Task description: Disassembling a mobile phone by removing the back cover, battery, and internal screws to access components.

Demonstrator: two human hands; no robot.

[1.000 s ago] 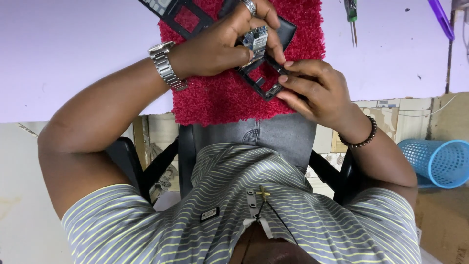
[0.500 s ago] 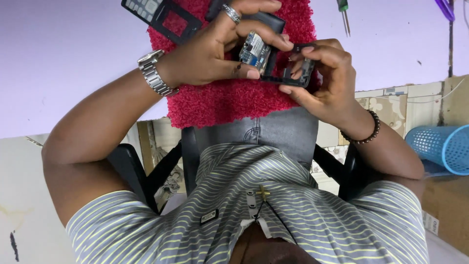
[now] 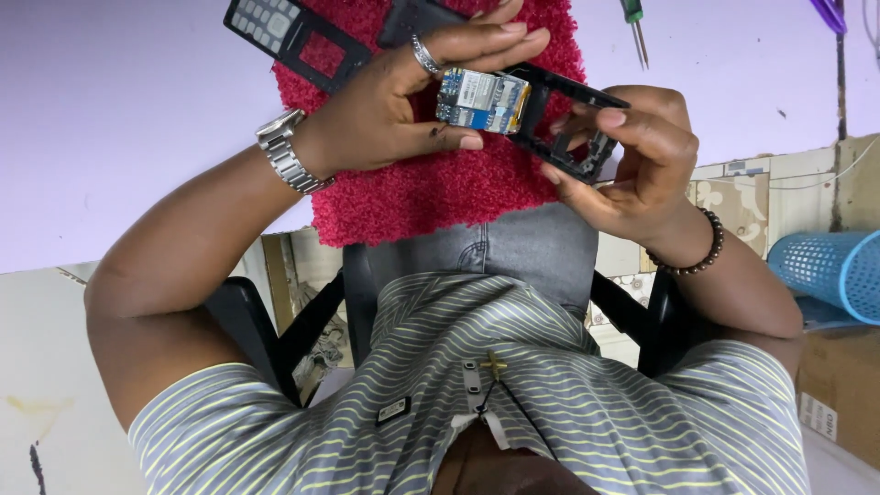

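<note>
Right now the phone circuit board (image 3: 483, 101) sits pinched in the left hand (image 3: 403, 110), lifted above the red shaggy mat (image 3: 431, 197). Its long axis runs sideways toward the black phone frame (image 3: 568, 128), which the right hand (image 3: 632, 156) clasps just beside it, edges touching. Both hands are equally close. A keypad cover (image 3: 284, 32) lies beyond on the lilac surface (image 3: 128, 119).

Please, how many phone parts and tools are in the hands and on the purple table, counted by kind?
Blue and silver circuit board, in the left hand: 1
Black plastic phone frame, in the right hand: 1
Black keypad cover, on the red fluffy mat: 1
Green-handled screwdriver: 1
Total: 4
</note>
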